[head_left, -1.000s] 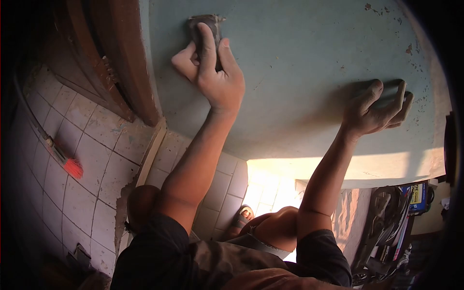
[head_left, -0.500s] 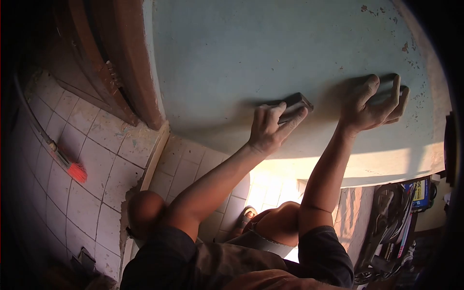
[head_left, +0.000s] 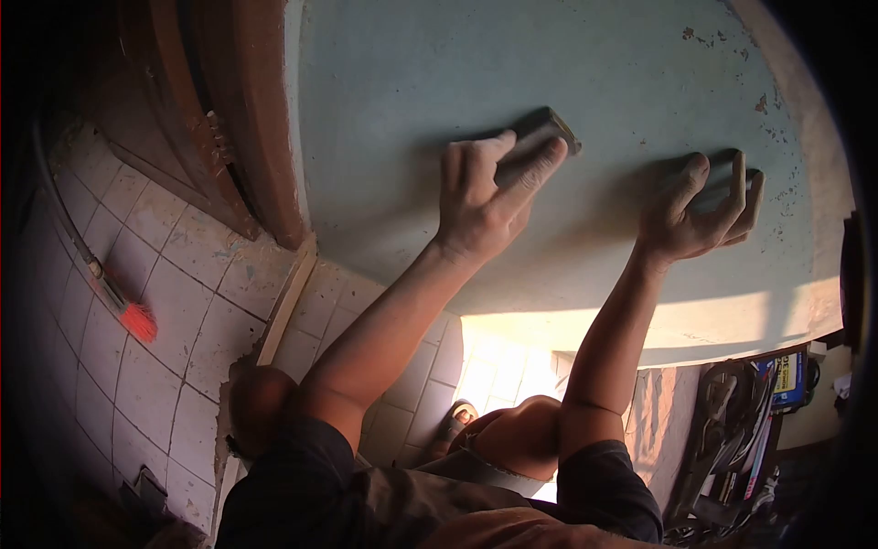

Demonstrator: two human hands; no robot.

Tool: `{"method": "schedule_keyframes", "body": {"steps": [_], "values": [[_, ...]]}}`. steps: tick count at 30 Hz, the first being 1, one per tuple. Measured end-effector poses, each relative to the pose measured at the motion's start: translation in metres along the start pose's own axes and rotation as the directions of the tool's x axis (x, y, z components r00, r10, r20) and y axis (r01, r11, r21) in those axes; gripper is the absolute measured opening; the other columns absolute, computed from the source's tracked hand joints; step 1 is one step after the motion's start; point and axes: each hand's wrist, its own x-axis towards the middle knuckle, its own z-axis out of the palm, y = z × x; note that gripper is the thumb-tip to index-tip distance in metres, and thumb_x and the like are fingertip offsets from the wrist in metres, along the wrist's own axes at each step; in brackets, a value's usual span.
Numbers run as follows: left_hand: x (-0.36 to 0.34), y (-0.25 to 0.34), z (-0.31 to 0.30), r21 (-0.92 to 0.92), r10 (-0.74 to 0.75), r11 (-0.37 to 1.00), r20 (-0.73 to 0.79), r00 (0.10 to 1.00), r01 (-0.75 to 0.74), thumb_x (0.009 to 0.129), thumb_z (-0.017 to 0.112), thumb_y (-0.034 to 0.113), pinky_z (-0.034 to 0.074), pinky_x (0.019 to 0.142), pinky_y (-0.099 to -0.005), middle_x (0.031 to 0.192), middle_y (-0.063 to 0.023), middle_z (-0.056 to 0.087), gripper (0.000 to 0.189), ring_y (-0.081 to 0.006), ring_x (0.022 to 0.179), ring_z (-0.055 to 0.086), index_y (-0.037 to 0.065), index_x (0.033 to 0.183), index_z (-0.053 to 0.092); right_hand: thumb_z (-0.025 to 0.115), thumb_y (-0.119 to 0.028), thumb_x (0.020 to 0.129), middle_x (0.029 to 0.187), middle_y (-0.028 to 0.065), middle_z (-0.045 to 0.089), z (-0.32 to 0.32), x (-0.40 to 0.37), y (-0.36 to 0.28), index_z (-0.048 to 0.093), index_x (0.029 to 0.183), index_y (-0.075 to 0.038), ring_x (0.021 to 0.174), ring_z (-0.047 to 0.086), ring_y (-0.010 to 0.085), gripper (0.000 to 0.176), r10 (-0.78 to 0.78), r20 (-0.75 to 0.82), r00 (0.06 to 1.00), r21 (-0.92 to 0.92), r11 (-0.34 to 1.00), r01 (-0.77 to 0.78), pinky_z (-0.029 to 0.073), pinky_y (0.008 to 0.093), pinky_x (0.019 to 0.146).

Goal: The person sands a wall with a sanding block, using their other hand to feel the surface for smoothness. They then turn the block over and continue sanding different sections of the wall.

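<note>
My left hand (head_left: pixel 485 197) is closed round a dark rectangular block (head_left: pixel 554 126), which looks like a sanding block, and holds it against a pale blue-green painted wall (head_left: pixel 421 55). Part of the block lies hidden behind the thumb and fingers. Further right, my right hand (head_left: pixel 690 215) leans on the same wall, fingers apart and slightly curled, with nothing visible in it. Pale dust coats the fingertips of both hands. Paint has flaked off in small patches near the wall's upper right.
A brown wooden door frame (head_left: pixel 261 119) borders the wall on the left. On the tiled floor (head_left: pixel 155 384) lies a brush with red bristles (head_left: pixel 137 322). Tools and a blue-yellow package (head_left: pixel 788 380) sit at the lower right. Sunlight falls across the wall's lower part.
My left hand and the block have moved up the wall and a little to the left. My right hand stays at nearly the same place, and the view has shifted slightly.
</note>
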Motion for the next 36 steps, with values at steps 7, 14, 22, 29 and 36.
{"method": "schedule_keyframes", "body": {"steps": [7,14,22,29,36], "values": [[-0.037,0.026,0.019,-0.024,-0.133,0.991,-0.057,0.989,0.132,0.087,0.074,-0.002,0.049,0.084,-0.0396,0.115,-0.0096,0.051,0.056,-0.0244,0.094,0.051,0.024,0.137,0.072,0.074,-0.038,0.092,0.142,0.0189,0.055,0.006,0.000,-0.009,0.072,0.127,-0.008,0.134,0.048,0.0353,0.046,-0.010,-0.021,1.000,-0.085,0.996,0.009,0.042,0.0527,0.109],[0.037,-0.027,0.004,0.101,-0.067,0.990,-0.237,0.969,0.093,0.088,0.078,0.006,0.046,0.081,-0.0391,0.109,-0.0089,0.054,0.052,-0.0240,0.094,0.050,0.021,0.137,0.071,0.072,-0.041,0.094,0.141,0.0169,0.055,0.006,-0.002,-0.004,0.073,0.123,-0.008,0.133,0.048,0.0340,0.043,-0.020,-0.024,1.000,0.013,1.000,0.021,0.039,0.0519,0.109],[0.047,-0.016,-0.009,0.017,-0.078,0.997,-0.115,0.990,0.080,0.085,0.078,0.003,0.048,0.084,-0.0412,0.113,-0.0075,0.052,0.052,-0.0248,0.094,0.053,0.021,0.133,0.074,0.073,-0.038,0.094,0.142,0.0168,0.056,0.004,-0.001,-0.009,0.073,0.124,-0.009,0.133,0.050,0.0339,0.041,-0.053,-0.015,0.998,0.023,0.998,0.053,0.042,0.0506,0.110],[-0.046,0.030,0.029,-0.032,-0.033,0.999,0.031,0.999,0.034,0.087,0.075,0.001,0.044,0.095,-0.0393,0.120,-0.0110,0.054,0.053,-0.0269,0.098,0.051,0.027,0.134,0.074,0.072,-0.029,0.095,0.142,0.0181,0.057,0.004,-0.001,-0.018,0.072,0.123,-0.004,0.135,0.049,0.0341,0.038,-0.050,0.008,0.999,-0.044,0.998,0.050,0.041,0.0495,0.110],[0.045,-0.009,0.006,-0.057,-0.240,0.971,-0.215,0.947,0.233,0.088,0.077,0.004,0.045,0.090,-0.0382,0.114,-0.0127,0.054,0.050,-0.0263,0.101,0.050,0.022,0.134,0.073,0.060,-0.022,0.104,0.130,0.0216,0.065,0.006,-0.004,-0.016,0.068,0.120,0.006,0.127,0.060,0.0358,0.033,0.048,-0.081,0.996,0.244,0.969,-0.027,0.050,0.0442,0.107]]}}
